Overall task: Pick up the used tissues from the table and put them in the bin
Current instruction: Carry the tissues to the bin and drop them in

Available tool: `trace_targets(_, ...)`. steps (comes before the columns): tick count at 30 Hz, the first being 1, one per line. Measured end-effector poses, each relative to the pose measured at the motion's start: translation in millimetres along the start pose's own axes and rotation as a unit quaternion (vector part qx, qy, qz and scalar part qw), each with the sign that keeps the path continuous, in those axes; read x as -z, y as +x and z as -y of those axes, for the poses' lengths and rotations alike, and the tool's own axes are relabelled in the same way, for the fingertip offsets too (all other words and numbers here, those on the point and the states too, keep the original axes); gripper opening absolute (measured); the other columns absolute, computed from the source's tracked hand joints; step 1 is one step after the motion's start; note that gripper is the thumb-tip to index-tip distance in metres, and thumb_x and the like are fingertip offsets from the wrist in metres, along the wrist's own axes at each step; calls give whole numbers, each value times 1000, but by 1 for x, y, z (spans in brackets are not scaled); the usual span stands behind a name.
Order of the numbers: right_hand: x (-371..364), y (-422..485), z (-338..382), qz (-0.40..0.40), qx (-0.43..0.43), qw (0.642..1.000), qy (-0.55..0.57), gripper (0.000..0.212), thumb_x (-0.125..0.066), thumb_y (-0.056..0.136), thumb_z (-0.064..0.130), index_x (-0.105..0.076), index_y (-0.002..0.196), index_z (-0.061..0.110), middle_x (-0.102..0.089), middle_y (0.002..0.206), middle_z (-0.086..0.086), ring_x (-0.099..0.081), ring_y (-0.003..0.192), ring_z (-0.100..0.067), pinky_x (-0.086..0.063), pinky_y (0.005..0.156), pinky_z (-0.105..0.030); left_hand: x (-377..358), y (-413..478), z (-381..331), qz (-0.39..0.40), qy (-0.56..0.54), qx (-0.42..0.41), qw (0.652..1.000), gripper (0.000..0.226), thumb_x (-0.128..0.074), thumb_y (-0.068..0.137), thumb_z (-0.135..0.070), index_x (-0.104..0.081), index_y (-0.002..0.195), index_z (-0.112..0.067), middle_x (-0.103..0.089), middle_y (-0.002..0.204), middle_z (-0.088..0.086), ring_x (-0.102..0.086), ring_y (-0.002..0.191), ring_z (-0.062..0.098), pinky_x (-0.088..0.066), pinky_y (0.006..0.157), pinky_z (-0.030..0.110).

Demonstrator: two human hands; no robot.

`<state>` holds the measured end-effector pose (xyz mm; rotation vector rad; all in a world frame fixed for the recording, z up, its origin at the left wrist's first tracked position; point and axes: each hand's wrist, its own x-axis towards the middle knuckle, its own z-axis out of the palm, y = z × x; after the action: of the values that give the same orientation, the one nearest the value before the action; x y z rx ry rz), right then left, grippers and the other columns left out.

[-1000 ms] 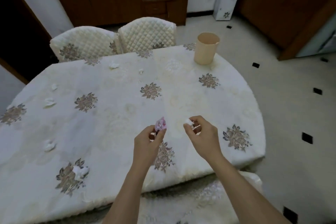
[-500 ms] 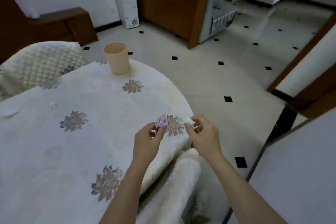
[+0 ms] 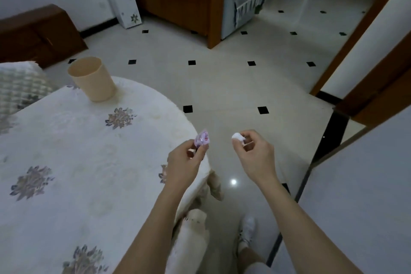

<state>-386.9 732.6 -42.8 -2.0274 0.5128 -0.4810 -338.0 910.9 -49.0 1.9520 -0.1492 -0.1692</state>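
Tissue, white: a small crumpled wad [image 3: 236, 136] pinched at the tips of the right hand [image 3: 253, 153], held out over the floor, clear of the counter edge; it is too balled up to show a long axis, and it juts up and to the left from the fingertips.
Wrapper, pink: a small crinkled pink-and-purple piece [image 3: 202, 138] pinched at the top of the left hand [image 3: 185, 164]; its longer side runs roughly upright, leaning a little to the right, and its free end points up and away from the person.
Left hand fingers: closed on the pink piece between thumb and forefinger, over the rounded corner of the counter.
Right hand fingers: thumb and forefinger closed on the white wad, the other fingers curled loosely under it.
Hands: side by side, apart, at about the same height.
Counter: covered with a cream cloth [image 3: 66, 162] patterned with grey-brown flower motifs; its rounded end lies below the left hand.
Bin: a beige open-topped tub [image 3: 93, 80] standing upright on the far end of the counter, well apart from both hands, up and to the left of them.
Chair: a quilted cream chair back [image 3: 17, 87] at the left edge, just beside the bin.
Floor: pale glossy tiles [image 3: 222, 87] with small black diamonds.
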Motion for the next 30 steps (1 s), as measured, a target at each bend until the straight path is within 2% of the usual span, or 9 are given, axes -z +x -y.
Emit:
trace_targets(4,16,69,-15,14,16,1000,7,9,-68,88,34,-64,82,29,-63,67,11,-60,60,-6,-43,56,-17,-41,48,-24,-21,14,5,1000,33,-61,92,-46,-65,73,-20,-63,71,6,-49,57,11,-42,59,27)
trace_targets(7,29,120,-24,27,19,999,8,9,-68,88,34,-62,81,32,-62,67,13,-59,61,-5,-45,59,-20,-70,84,-43,-49,16,9,999,37,-61,91,-48,-66,74,-16,-63,70,12,-56,63,26,-44,58,32)
trace_targets(9,37,153,-29,38,25,999,13,9,-68,88,35,-63,82,30,-61,67,12,-59,60,-5,-46,60,-24,-87,107,-56,-64,12,11,998,41,-61,91,-50,-63,73,-13,-60,69,18,-54,61,30,-41,56,32)
trace_targets(12,49,192,-35,50,35,998,21,8,-68,88,34,-65,83,27,-61,67,13,-58,60,-6,-46,60,-23,-106,133,-73,-77,15,14,997,42,-62,91,-46,-60,72,-9,-57,68,21,-44,54,16,-35,56,29)
trace_targets(16,57,230,-43,60,32,997,36,7,-68,87,30,-65,81,27,-60,64,14,-58,59,-5,-42,57,-15,-121,160,-87,-89,28,23,995,43,-63,91,-46,-61,73,-6,-60,69,20,-48,55,14,-36,56,28)
trace_targets(20,53,263,-53,77,22,996,39,8,-66,87,33,-65,82,27,-62,73,20,-58,61,-8,-45,59,-21,-132,190,-90,-99,38,27,994,41,-63,91,-46,-62,74,-9,-62,69,18,-54,60,30,-39,58,30)
trace_targets(22,48,279,-55,86,21,995,42,8,-67,87,34,-66,83,27,-62,73,22,-59,62,-7,-45,60,-22,-137,206,-88,-109,45,33,992,40,-63,89,-49,-62,73,-12,-62,68,14,-58,66,33,-43,57,35)
trace_targets(25,38,309,-57,98,34,994,35,8,-68,87,34,-66,84,27,-62,68,16,-60,63,-6,-46,60,-23,-143,234,-86,-106,50,39,992,44,-59,88,-56,-63,76,-14,-63,69,14,-59,66,32,-48,57,40)
trace_targets(30,6,375,-52,113,57,991,29,7,-69,87,32,-66,85,26,-62,70,14,-60,63,-5,-47,60,-22,-144,299,-84,-127,45,39,990,51,-57,87,-60,-63,77,-9,-62,71,19,-47,54,15,-39,54,28)
